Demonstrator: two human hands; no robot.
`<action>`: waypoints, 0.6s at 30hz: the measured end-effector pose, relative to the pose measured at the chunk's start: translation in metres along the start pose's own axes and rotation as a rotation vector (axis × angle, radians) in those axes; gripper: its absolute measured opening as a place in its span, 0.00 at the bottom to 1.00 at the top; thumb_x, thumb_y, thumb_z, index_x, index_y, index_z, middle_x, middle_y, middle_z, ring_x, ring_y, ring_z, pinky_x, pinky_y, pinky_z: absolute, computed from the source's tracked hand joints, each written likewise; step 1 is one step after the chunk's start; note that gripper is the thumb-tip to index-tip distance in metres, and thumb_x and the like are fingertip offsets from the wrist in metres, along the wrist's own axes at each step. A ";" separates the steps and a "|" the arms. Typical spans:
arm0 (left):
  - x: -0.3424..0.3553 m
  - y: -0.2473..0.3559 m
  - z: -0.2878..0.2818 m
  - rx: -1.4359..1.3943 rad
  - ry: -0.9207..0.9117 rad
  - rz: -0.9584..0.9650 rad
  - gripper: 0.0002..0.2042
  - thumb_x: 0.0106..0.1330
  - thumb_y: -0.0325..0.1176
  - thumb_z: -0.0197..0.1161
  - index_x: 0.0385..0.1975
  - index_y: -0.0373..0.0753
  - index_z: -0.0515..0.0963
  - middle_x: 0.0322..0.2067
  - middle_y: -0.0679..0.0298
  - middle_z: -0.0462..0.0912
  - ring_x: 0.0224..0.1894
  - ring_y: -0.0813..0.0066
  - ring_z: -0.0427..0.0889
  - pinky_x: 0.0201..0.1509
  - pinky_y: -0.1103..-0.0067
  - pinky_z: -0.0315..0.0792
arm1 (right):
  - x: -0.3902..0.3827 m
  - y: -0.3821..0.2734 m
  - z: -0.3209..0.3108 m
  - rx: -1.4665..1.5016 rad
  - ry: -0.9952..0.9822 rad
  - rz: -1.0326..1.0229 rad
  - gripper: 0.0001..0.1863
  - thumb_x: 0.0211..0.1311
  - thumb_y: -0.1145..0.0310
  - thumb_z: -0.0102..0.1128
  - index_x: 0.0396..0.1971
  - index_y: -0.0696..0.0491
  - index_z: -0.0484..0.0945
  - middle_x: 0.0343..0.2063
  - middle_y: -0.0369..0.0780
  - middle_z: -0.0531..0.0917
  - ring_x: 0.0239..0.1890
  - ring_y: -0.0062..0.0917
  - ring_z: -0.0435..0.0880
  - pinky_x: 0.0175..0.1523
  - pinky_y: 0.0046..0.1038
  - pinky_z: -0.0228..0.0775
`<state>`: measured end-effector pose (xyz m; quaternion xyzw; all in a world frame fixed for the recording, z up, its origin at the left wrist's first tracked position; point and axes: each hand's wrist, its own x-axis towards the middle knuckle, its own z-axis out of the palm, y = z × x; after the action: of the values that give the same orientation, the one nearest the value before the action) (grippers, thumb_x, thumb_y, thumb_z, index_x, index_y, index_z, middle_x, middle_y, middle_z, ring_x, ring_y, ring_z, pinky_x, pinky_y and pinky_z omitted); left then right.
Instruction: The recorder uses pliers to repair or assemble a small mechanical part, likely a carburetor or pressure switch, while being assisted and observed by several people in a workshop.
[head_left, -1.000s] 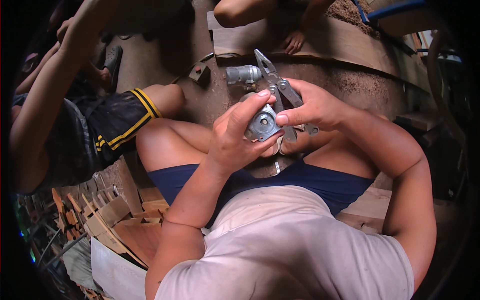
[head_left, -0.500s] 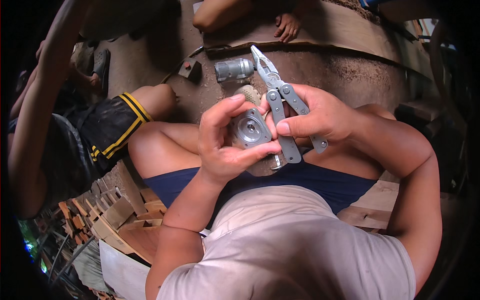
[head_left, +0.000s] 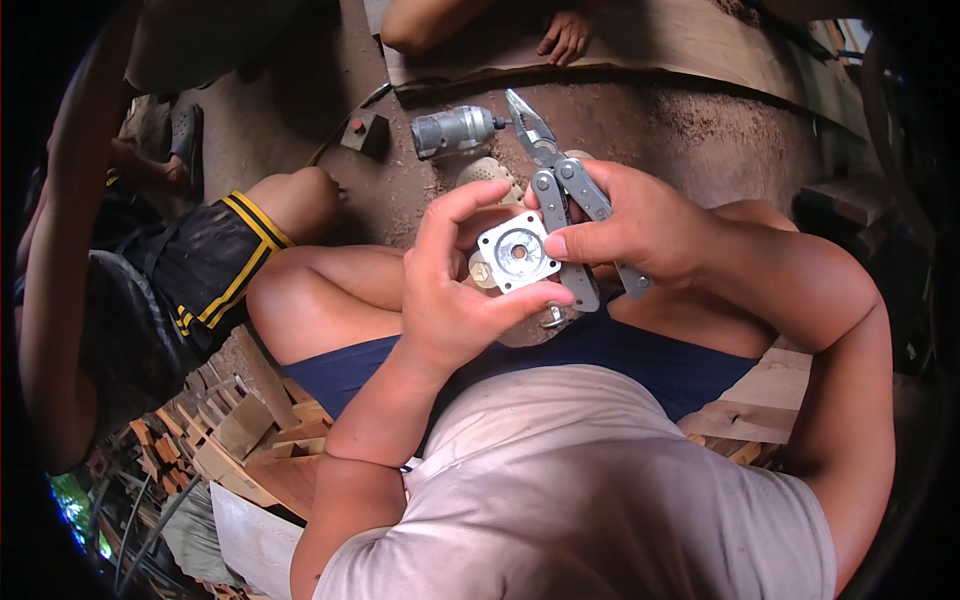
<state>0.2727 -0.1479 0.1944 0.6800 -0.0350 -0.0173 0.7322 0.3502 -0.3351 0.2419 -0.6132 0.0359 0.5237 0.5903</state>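
Observation:
My left hand (head_left: 432, 295) curls around a square metal flange (head_left: 519, 252) with corner holes and a round recess, held between fingers and thumb. A brass-coloured hexagonal fitting (head_left: 482, 273) shows beside the flange, inside the curve of that hand. My right hand (head_left: 640, 225) is closed on a grey multi-tool (head_left: 572, 178) with its handles spread and its plier jaws pointing away from me. The right thumb tip touches the right edge of the flange. Below the hands, a small shiny metal part (head_left: 554, 318) shows against a round brownish thing that I cannot make out.
A grey cylindrical motor body (head_left: 450, 133) with a shaft lies on the dusty floor beyond my hands. Left of it sits a small box with a red button (head_left: 365, 132). A wooden board (head_left: 660, 55) crosses the far side. Wood offcuts (head_left: 240, 430) pile up at left. Other people sit nearby.
The flange has turned so that its flat, bright face shows. My right thumb has moved from the multi-tool handle onto the flange's edge.

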 end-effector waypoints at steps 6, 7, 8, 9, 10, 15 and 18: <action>0.005 0.005 -0.010 -0.236 -0.084 -0.133 0.36 0.42 0.25 0.79 0.54 0.27 0.69 0.46 0.55 0.80 0.50 0.71 0.79 0.56 0.76 0.72 | -0.001 -0.001 -0.001 0.195 -0.006 0.020 0.17 0.55 0.68 0.65 0.44 0.55 0.76 0.29 0.35 0.80 0.25 0.13 0.74 0.28 0.17 0.67; 0.005 0.005 -0.011 -0.242 -0.102 -0.120 0.35 0.42 0.24 0.79 0.53 0.26 0.70 0.46 0.54 0.80 0.49 0.72 0.79 0.56 0.77 0.72 | -0.001 -0.002 -0.001 0.195 -0.007 0.021 0.17 0.55 0.68 0.65 0.44 0.55 0.76 0.29 0.35 0.80 0.25 0.13 0.74 0.28 0.17 0.67; 0.005 0.005 -0.011 -0.242 -0.102 -0.120 0.35 0.42 0.24 0.79 0.53 0.26 0.70 0.46 0.54 0.80 0.49 0.72 0.79 0.56 0.77 0.72 | -0.001 -0.002 -0.001 0.163 -0.007 0.040 0.17 0.55 0.67 0.65 0.44 0.55 0.76 0.28 0.35 0.80 0.24 0.13 0.74 0.27 0.17 0.66; 0.004 0.004 -0.011 -0.221 -0.091 -0.089 0.32 0.43 0.23 0.79 0.51 0.26 0.72 0.47 0.54 0.80 0.49 0.72 0.79 0.55 0.77 0.73 | 0.000 -0.003 0.000 0.132 -0.007 0.058 0.17 0.55 0.67 0.64 0.44 0.55 0.76 0.28 0.35 0.80 0.23 0.13 0.73 0.27 0.17 0.65; 0.003 0.004 -0.012 -0.200 -0.079 -0.060 0.30 0.43 0.23 0.78 0.49 0.26 0.74 0.47 0.53 0.80 0.48 0.73 0.79 0.55 0.77 0.73 | -0.001 -0.005 0.001 0.132 -0.010 0.060 0.17 0.55 0.67 0.64 0.44 0.55 0.76 0.28 0.35 0.80 0.23 0.13 0.73 0.27 0.17 0.65; 0.003 0.001 -0.010 -0.244 -0.066 -0.082 0.30 0.43 0.23 0.78 0.49 0.25 0.75 0.46 0.53 0.81 0.47 0.73 0.80 0.54 0.77 0.73 | -0.003 -0.005 0.001 0.084 0.002 0.078 0.17 0.56 0.65 0.64 0.44 0.56 0.77 0.26 0.35 0.81 0.23 0.14 0.74 0.28 0.18 0.66; 0.002 0.002 -0.010 -0.252 -0.060 -0.087 0.30 0.43 0.23 0.78 0.49 0.25 0.75 0.46 0.53 0.81 0.47 0.73 0.80 0.54 0.77 0.73 | 0.001 -0.004 -0.005 0.114 -0.096 0.155 0.23 0.57 0.67 0.65 0.51 0.56 0.69 0.37 0.39 0.80 0.38 0.21 0.81 0.41 0.24 0.75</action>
<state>0.2751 -0.1375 0.1958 0.5825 -0.0250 -0.0735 0.8091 0.3564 -0.3374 0.2431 -0.5480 0.0847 0.5939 0.5830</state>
